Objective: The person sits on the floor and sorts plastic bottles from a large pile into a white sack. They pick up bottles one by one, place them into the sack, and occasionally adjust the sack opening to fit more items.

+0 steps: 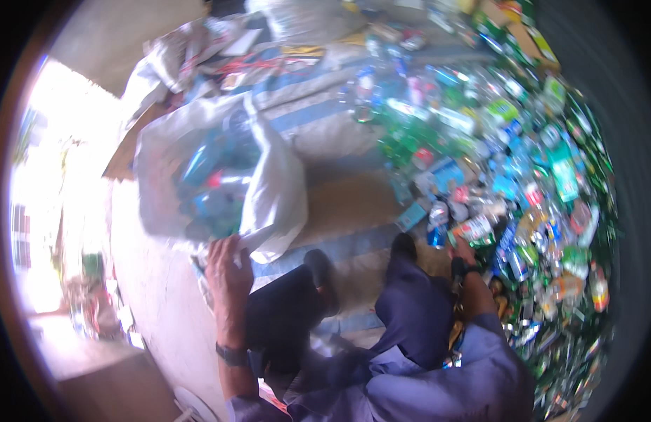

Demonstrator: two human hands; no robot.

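We see the left hand [227, 267] with its fingers curled tight around the lower edge of a large clear plastic bag [269, 190], which sits on the striped mat [325, 126] straight ahead and holds bottles. The right hand [465, 254] reaches into the pile of bottles and cans [522, 162] on the right, touching a crushed can [474, 229]; whether its fingers pinch it, we cannot tell.

Harsh daylight floods in from our left, blowing the left edge out to white, while the pile of bottles and cans [522, 183] on our right stays dimmer, soft with blur and bent by fisheye toward the dark rim.
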